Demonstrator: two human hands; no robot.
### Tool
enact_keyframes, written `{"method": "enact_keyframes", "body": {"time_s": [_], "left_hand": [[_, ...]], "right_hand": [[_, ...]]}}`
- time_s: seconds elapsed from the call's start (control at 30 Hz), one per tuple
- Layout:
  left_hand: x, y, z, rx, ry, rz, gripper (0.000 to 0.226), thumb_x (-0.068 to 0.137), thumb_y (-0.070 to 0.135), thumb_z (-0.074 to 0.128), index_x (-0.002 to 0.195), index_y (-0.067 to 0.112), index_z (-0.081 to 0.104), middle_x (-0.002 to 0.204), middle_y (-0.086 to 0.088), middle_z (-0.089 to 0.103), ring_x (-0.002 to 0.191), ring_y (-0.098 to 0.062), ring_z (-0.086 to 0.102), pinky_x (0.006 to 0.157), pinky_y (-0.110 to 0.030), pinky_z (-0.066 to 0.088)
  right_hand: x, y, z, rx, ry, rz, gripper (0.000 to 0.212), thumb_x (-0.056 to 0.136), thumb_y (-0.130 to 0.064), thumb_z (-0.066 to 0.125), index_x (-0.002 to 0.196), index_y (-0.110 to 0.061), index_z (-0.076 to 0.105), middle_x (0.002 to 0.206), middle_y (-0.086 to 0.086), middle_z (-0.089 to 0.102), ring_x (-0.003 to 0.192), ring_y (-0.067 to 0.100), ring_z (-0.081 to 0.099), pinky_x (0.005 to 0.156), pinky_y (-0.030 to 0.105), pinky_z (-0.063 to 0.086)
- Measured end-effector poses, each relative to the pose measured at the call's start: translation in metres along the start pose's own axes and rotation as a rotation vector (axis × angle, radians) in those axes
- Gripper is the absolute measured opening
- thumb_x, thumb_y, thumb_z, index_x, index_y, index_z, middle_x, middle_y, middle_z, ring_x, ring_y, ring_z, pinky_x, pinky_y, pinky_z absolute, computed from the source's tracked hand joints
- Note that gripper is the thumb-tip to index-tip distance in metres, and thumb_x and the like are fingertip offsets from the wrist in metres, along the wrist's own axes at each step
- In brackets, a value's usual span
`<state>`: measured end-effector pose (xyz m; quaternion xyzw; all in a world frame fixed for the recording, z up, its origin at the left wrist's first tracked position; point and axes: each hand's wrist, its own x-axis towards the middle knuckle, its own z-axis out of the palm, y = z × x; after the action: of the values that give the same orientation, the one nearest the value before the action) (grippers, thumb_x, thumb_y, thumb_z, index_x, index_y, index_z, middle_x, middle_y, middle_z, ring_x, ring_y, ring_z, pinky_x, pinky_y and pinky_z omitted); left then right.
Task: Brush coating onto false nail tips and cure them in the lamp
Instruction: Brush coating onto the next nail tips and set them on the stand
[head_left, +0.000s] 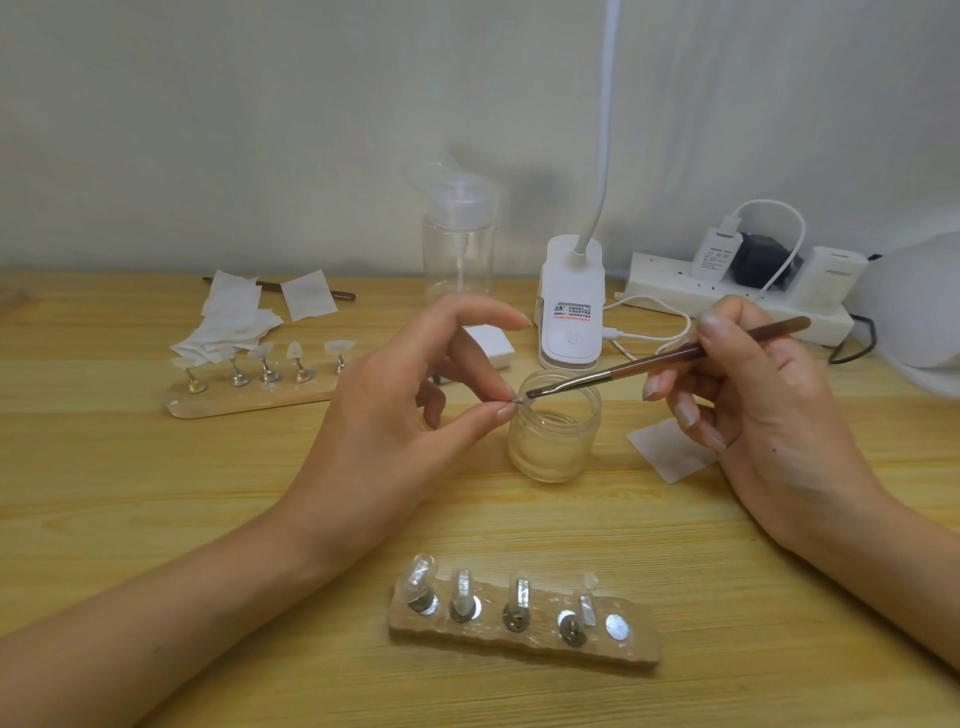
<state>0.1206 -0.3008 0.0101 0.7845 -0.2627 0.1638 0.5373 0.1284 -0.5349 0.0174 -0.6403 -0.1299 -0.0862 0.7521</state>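
My left hand (410, 410) pinches a small nail tip stand (518, 400) between thumb and forefinger, just above the rim of an open glass jar (553, 441). A brown-handled brush (670, 358) is held like a pen in my right hand (753, 395), its bristles touching the pinched piece. In front of me lies a stone holder (524, 631) with several metal stands carrying clear nail tips; its rightmost magnet spot is bare. Farther left, a second holder (249, 397) carries several more tips. The white curing lamp (919, 306) shows at the right edge.
On the wooden table (208, 467) are a pile of white wipes (228, 317), a clear pump bottle (458, 244), a white clip-on desk lamp (571, 312), a power strip (727, 291) with plugged chargers and cables, and one wipe (670, 449) beside the jar.
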Motion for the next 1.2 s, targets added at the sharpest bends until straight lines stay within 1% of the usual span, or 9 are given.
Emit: {"method": "enact_keyframes", "body": {"time_s": [0.1, 0.2, 0.33, 0.43, 0.63, 0.77, 0.87, 1.03, 1.2], "left_hand": [[-0.0002, -0.0001, 0.0000, -0.001, -0.002, 0.003, 0.047, 0.086, 0.002, 0.076, 0.121, 0.029, 0.061, 0.083, 0.008, 0.069, 0.082, -0.017, 0.064, 0.058, -0.028, 0.045], [-0.0004, 0.0002, 0.0001, -0.003, -0.002, -0.004, 0.047, 0.086, 0.002, 0.077, 0.120, 0.029, 0.061, 0.083, 0.007, 0.070, 0.081, -0.017, 0.064, 0.058, -0.026, 0.045], [-0.0004, -0.0001, -0.0002, -0.001, 0.001, -0.005, 0.048, 0.085, 0.000, 0.077, 0.120, 0.028, 0.061, 0.083, 0.007, 0.070, 0.083, -0.016, 0.065, 0.058, -0.026, 0.045], [-0.0008, -0.0002, -0.0001, -0.001, 0.006, -0.006, 0.047, 0.085, 0.001, 0.077, 0.120, 0.029, 0.061, 0.083, 0.007, 0.070, 0.081, -0.017, 0.065, 0.057, -0.027, 0.045], [-0.0003, -0.0007, 0.0003, 0.011, 0.006, -0.005, 0.048, 0.085, 0.001, 0.077, 0.120, 0.029, 0.061, 0.083, 0.008, 0.070, 0.082, -0.013, 0.065, 0.057, -0.023, 0.044], [-0.0007, -0.0015, 0.0004, 0.006, 0.006, -0.007, 0.048, 0.085, 0.002, 0.078, 0.121, 0.030, 0.061, 0.083, 0.007, 0.070, 0.081, -0.017, 0.065, 0.056, -0.028, 0.045], [-0.0004, -0.0018, 0.0006, -0.001, 0.008, -0.009, 0.046, 0.085, 0.007, 0.077, 0.120, 0.032, 0.061, 0.082, 0.006, 0.070, 0.078, -0.021, 0.065, 0.055, -0.033, 0.045], [-0.0003, -0.0019, 0.0015, -0.018, 0.012, -0.023, 0.043, 0.083, 0.016, 0.074, 0.118, 0.037, 0.060, 0.081, 0.008, 0.069, 0.077, -0.023, 0.063, 0.057, -0.040, 0.043], [-0.0005, -0.0031, 0.0012, -0.020, 0.009, -0.023, 0.043, 0.083, 0.017, 0.074, 0.118, 0.038, 0.061, 0.082, 0.007, 0.069, 0.072, -0.030, 0.061, 0.056, -0.044, 0.042]], "right_hand": [[0.0002, 0.0006, 0.0008, -0.015, 0.019, 0.048, 0.024, 0.091, -0.039, 0.061, 0.069, -0.029, 0.055, 0.069, 0.009, 0.068, 0.046, 0.011, 0.047, 0.036, 0.017, 0.029], [0.0007, 0.0006, -0.0011, -0.002, 0.048, 0.045, 0.022, 0.087, -0.038, 0.059, 0.071, -0.025, 0.053, 0.067, 0.008, 0.068, 0.045, 0.010, 0.045, 0.036, 0.016, 0.028], [0.0002, 0.0002, 0.0006, -0.003, -0.002, 0.028, 0.024, 0.089, -0.041, 0.062, 0.069, -0.028, 0.054, 0.069, 0.008, 0.068, 0.045, 0.011, 0.045, 0.037, 0.019, 0.026], [0.0011, 0.0007, 0.0008, -0.005, 0.039, 0.063, 0.022, 0.084, -0.038, 0.060, 0.071, -0.024, 0.051, 0.067, 0.009, 0.067, 0.043, 0.011, 0.043, 0.036, 0.018, 0.026], [-0.0007, 0.0005, 0.0005, -0.005, 0.006, 0.031, 0.024, 0.090, -0.037, 0.058, 0.068, -0.029, 0.054, 0.069, 0.008, 0.068, 0.045, 0.010, 0.045, 0.037, 0.018, 0.027], [0.0004, 0.0012, -0.0014, 0.000, 0.054, 0.043, 0.024, 0.090, -0.035, 0.058, 0.067, -0.027, 0.052, 0.067, 0.009, 0.067, 0.044, 0.010, 0.042, 0.037, 0.016, 0.027], [0.0000, 0.0006, -0.0014, 0.007, 0.008, -0.004, 0.026, 0.093, -0.035, 0.057, 0.070, -0.027, 0.053, 0.069, 0.009, 0.068, 0.045, 0.010, 0.044, 0.038, 0.015, 0.032], [-0.0007, 0.0020, -0.0004, -0.043, 0.027, 0.024, 0.027, 0.091, -0.038, 0.061, 0.067, -0.030, 0.052, 0.067, 0.009, 0.067, 0.045, 0.011, 0.043, 0.037, 0.017, 0.027], [-0.0007, 0.0011, -0.0017, -0.009, 0.022, -0.031, 0.026, 0.094, -0.033, 0.054, 0.069, -0.029, 0.052, 0.067, 0.008, 0.068, 0.045, 0.010, 0.044, 0.039, 0.016, 0.029]]}}
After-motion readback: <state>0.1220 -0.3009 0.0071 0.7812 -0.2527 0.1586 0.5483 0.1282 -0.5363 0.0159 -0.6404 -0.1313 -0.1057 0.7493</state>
